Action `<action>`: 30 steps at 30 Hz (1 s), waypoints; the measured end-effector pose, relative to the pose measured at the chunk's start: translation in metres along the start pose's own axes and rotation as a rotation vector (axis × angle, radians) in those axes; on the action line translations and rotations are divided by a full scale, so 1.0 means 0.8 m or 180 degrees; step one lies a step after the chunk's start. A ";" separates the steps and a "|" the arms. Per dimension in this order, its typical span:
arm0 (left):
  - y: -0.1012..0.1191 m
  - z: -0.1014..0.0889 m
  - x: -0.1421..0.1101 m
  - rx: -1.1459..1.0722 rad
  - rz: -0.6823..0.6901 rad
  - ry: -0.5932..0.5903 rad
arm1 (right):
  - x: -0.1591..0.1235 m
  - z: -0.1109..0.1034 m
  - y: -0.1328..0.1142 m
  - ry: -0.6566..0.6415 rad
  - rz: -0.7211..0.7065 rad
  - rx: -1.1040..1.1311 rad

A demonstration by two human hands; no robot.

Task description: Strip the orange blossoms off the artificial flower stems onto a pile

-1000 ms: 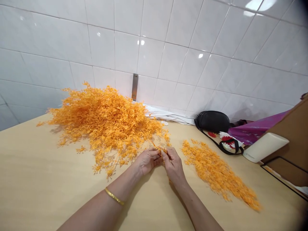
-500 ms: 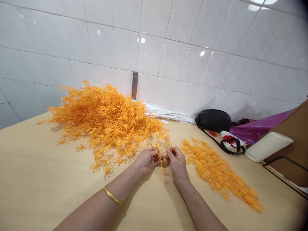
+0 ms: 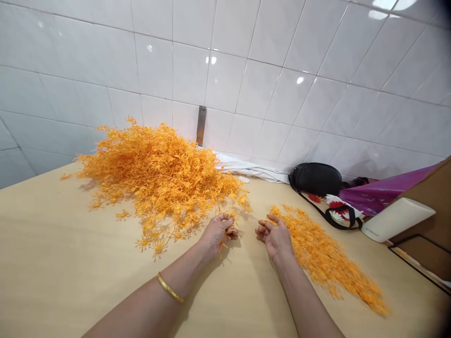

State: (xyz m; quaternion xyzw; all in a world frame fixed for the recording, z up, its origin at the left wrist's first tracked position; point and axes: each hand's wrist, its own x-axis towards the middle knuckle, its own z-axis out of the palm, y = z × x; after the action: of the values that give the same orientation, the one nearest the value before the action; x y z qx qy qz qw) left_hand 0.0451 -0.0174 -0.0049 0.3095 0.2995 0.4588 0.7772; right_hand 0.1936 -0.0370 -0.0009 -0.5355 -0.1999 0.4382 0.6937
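Orange sprig (image 3: pixel 223 241), one, thin-stemmed and branching: pinched between thumb and fingers of the left hand (image 3: pixel 216 233), above the middle of the tabletop (image 3: pixel 88 267). Right hand (image 3: pixel 279 238), one: apart from the left, fingers curled and fingertips close together; a small orange piece may sit there, too small to tell. Large heap (image 3: pixel 162 178) of like sprigs, tangled: along the surface's back edge, spreading toward its left edge. Smaller pile (image 3: pixel 327 253), loose and flatter: just beyond the right hand, slanting from mid-surface toward the front right. Black bag (image 3: pixel 315 179), one, with strap: by the back edge, right of centre. Handling, as judged: very light, pliant and springy, probably plastic; little slip, but branches likely to snag and slender tips to snap; best held by the main stem, below the florets.
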 end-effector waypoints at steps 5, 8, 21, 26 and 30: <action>-0.003 0.011 -0.010 0.0690 0.0060 -0.0057 | -0.023 0.015 0.007 -0.1167 0.0069 -0.0203; -0.002 0.016 -0.016 0.1017 0.0022 -0.0141 | -0.034 0.021 0.015 -0.1618 -0.0147 -0.0642; -0.013 0.025 -0.008 0.0734 0.0164 -0.0409 | -0.041 0.023 0.008 0.0149 -0.1969 -0.2210; -0.021 0.032 -0.010 0.0747 0.0233 -0.0483 | -0.043 0.010 -0.008 0.0334 -0.2156 -0.2680; -0.020 0.038 -0.007 0.0639 0.0243 -0.0399 | -0.026 0.013 -0.003 0.0548 -0.2252 -0.2753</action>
State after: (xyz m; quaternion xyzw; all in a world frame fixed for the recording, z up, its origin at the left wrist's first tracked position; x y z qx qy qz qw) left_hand 0.0743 -0.0346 0.0035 0.4250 0.2827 0.4354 0.7415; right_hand 0.1755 -0.0484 0.0085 -0.7052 -0.4712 0.0120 0.5296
